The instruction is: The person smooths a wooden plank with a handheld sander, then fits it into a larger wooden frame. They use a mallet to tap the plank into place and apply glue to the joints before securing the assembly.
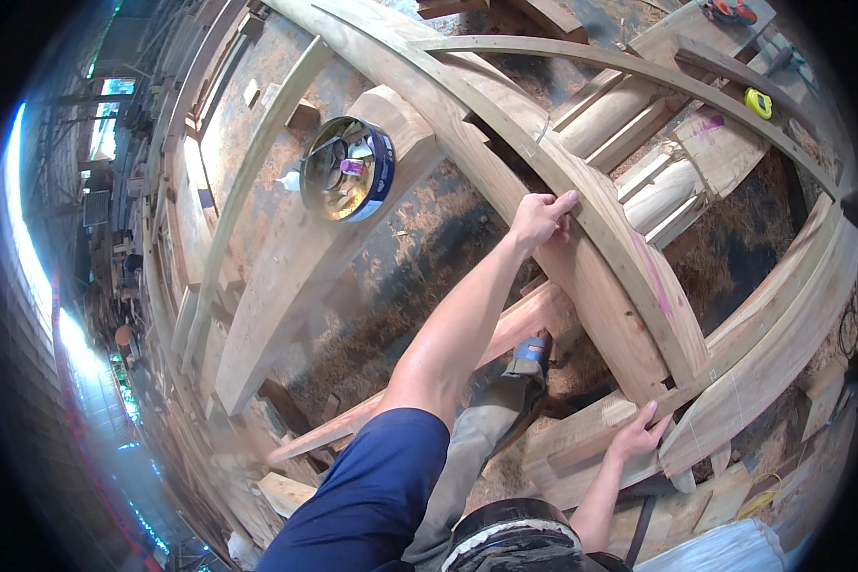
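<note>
A long, curved wooden batten lies along a thick wooden beam that slants from upper left to lower right. My left hand is closed at the batten's near edge, its thumb pressed on the wood and the other fingers curled, partly hidden. Beside this hand, a dark gap shows between batten and beam. At the lower right, my right hand touches a crossing timber near the beam's end. Its thumb and index finger are stretched apart; the remaining fingers are partly hidden.
A round tin with small items sits on a broad timber to the left. A yellow tape measure lies at the upper right. Another thin curved batten arches across the far side. Wood shavings cover the dark floor.
</note>
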{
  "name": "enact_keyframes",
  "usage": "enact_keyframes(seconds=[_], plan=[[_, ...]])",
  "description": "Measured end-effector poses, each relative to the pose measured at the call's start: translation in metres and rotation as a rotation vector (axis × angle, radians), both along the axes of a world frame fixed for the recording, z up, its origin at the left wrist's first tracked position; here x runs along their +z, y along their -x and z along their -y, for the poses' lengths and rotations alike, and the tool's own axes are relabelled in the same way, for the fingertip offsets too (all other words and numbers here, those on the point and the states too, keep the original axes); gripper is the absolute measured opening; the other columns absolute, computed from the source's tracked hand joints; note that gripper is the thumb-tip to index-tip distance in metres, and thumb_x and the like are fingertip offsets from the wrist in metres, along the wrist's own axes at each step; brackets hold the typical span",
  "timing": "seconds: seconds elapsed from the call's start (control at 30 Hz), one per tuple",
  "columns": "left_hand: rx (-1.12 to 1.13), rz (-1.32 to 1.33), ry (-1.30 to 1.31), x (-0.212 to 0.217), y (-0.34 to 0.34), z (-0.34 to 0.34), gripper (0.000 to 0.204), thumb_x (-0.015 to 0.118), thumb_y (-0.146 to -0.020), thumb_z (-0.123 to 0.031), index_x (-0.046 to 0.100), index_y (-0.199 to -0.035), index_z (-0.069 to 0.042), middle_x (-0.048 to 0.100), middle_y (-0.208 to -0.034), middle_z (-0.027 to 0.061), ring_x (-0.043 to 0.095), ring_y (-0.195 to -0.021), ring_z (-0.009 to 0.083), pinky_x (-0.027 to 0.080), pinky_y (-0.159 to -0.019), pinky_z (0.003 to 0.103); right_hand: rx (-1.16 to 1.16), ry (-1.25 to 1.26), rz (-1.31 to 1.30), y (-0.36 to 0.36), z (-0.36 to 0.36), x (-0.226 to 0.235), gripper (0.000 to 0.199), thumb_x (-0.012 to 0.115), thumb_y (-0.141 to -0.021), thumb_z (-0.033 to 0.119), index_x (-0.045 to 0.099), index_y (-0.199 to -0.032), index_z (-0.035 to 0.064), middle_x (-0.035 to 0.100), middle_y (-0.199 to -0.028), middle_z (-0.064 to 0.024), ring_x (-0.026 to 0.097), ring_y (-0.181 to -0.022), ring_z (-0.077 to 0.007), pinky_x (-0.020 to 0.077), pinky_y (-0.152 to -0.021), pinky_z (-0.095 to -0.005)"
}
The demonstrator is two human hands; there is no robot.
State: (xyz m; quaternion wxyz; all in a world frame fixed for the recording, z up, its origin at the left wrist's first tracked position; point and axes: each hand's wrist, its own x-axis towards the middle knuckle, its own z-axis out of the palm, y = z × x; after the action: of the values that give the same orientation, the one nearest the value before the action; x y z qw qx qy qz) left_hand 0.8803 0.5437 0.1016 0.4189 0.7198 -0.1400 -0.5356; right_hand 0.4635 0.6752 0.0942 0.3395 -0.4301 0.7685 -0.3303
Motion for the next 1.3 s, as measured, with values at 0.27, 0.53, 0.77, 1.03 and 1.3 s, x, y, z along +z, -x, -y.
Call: enact_keyframes(seconds=[0.27,0.53,0.77,1.03,1.3], plan=[[-0.004,-0.024,0.025,-0.002,-0.001,-0.001,0.044,0.078,-0.095,-0.047,0.071,-0.087,-0.003,0.067,-0.071,0.0032,0.068,-0.059,0.0125,0.046,-0.051,0.026,0.019,0.008,-0.045,-0.004,0.001,0.002,0.056,0.066,-0.104,0.025,0.052,-0.144,-0.0116,0.063,-0.138,-0.0264,0.065,-0.121,-0.0299,0.0518,-0.103,-0.0386],[0.013,0.061,0.016,-0.007,0.001,-0.001,0.045,0.079,-0.095,-0.043,0.073,-0.101,0.001,0.073,-0.087,0.0083,0.07,-0.069,0.0165,0.052,-0.059,0.03,0.028,0.02,-0.025,0.0,-0.001,-0.001,0.053,0.069,-0.102,0.027,0.057,-0.137,-0.0116,0.066,-0.132,-0.0264,0.066,-0.117,-0.0313,0.0529,-0.101,-0.0412],[-0.044,0.078,-0.021,-0.013,0.001,-0.002,0.041,0.074,-0.097,-0.05,0.069,-0.089,-0.01,0.063,-0.073,-0.0024,0.068,-0.064,0.0095,0.045,-0.057,0.022,0.002,0.059,0.071,0.002,-0.002,-0.007,0.056,0.07,-0.101,0.024,0.052,-0.143,-0.009,0.068,-0.13,-0.0199,0.066,-0.115,-0.0262,0.053,-0.098,-0.0377],[-0.036,0.093,-0.051,-0.013,0.0,-0.001,0.039,0.076,-0.096,-0.046,0.067,-0.082,-0.01,0.062,-0.071,-0.0014,0.068,-0.065,0.011,0.045,-0.057,0.023,-0.02,0.041,0.063,0.001,0.0,-0.003,0.063,0.072,-0.099,0.03,0.053,-0.142,-0.0118,0.068,-0.132,-0.0229,0.067,-0.117,-0.0298,0.0529,-0.099,-0.0389],[-0.044,0.072,-0.055,-0.016,-0.004,-0.002,0.037,0.075,-0.097,-0.046,0.068,-0.088,-0.011,0.063,-0.074,-0.004,0.068,-0.068,0.0089,0.044,-0.058,0.022,0.024,0.022,-0.026,0.01,-0.012,-0.019,0.063,0.072,-0.1,0.026,0.05,-0.146,-0.0112,0.067,-0.135,-0.0176,0.065,-0.115,-0.021,0.052,-0.1,-0.034]])
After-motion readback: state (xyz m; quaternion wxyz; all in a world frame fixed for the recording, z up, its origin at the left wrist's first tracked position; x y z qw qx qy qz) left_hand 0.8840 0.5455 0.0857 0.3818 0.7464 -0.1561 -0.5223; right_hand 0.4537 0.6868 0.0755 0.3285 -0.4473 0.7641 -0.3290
